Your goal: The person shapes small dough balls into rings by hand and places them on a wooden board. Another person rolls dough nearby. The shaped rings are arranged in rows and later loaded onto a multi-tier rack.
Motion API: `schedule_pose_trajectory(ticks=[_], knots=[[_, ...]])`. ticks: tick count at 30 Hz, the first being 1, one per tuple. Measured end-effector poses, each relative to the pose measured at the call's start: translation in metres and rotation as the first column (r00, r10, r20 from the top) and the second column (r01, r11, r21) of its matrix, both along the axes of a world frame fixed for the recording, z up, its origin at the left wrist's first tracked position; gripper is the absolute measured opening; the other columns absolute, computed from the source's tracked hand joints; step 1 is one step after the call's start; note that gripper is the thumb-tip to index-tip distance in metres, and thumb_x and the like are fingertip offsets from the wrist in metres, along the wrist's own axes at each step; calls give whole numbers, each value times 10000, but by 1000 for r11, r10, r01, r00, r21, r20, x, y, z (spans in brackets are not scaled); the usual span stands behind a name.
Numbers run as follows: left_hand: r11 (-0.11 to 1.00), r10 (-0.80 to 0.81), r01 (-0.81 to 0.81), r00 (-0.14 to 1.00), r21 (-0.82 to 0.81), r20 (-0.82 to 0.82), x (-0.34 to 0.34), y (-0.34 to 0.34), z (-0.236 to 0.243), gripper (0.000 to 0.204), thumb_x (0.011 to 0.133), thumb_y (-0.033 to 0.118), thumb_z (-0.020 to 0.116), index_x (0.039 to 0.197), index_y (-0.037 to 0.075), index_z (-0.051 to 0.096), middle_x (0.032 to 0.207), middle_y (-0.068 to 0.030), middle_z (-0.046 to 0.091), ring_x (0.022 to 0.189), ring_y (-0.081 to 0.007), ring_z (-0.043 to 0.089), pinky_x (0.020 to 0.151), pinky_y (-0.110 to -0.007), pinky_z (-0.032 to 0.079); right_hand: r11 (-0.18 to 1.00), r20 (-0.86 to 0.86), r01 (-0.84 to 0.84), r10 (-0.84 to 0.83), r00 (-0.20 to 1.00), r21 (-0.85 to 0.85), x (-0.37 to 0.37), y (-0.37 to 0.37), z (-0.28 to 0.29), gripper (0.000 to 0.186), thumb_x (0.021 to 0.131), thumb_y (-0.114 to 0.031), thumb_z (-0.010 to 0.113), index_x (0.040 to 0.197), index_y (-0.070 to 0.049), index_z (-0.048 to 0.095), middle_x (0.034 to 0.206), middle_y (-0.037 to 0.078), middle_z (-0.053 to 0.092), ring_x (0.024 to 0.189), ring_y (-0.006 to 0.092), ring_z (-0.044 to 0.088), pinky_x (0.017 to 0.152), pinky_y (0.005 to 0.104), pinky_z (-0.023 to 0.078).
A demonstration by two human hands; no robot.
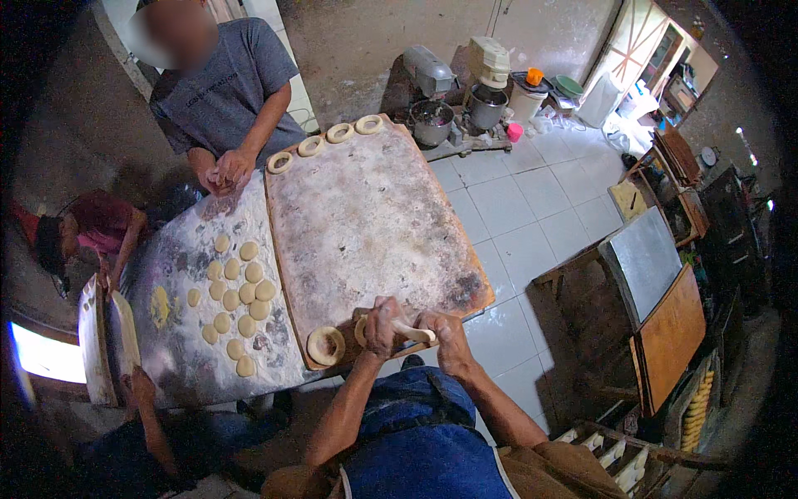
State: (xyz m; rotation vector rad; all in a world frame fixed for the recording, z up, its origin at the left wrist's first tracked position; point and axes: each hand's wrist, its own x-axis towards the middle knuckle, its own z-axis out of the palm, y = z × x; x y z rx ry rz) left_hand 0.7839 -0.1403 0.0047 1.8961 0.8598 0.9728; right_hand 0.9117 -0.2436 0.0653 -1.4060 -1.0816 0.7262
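My left hand and my right hand are closed on a pale dough piece, one at each end, over the near right part of a floured wooden board. A dough ring lies at the near left corner of the board; another, partly hidden, is behind my left hand. Several dough rings line the far edge. On the floured worktop to the left lie several flattened dough rounds.
A person in grey handles dough at the far side. Two others' arms reach to a long dough strip at the left. Two stand mixers stand behind. To the right are tiled floor, a metal sheet and wooden boards.
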Motion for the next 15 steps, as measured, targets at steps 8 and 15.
schedule_pose_trajectory(ticks=[8,15], knots=[[964,49,-187,822,-187,-568,40,24,39,303,979,278,468,957,7,601,963,-231,630,918,-381,606,803,-469,467,900,470,248,-56,881,-358,44,4,-49,311,774,-170,730,970,23,588,786,185,651,723,342,650,667,422,518],[979,-38,156,782,135,-622,24,22,53,293,893,280,605,1058,43,656,1005,-190,645,972,-377,610,870,-468,479,897,550,316,-102,829,-309,40,-1,-48,351,775,-169,740,1073,-36,609,874,181,657,806,330,668,698,449,518]])
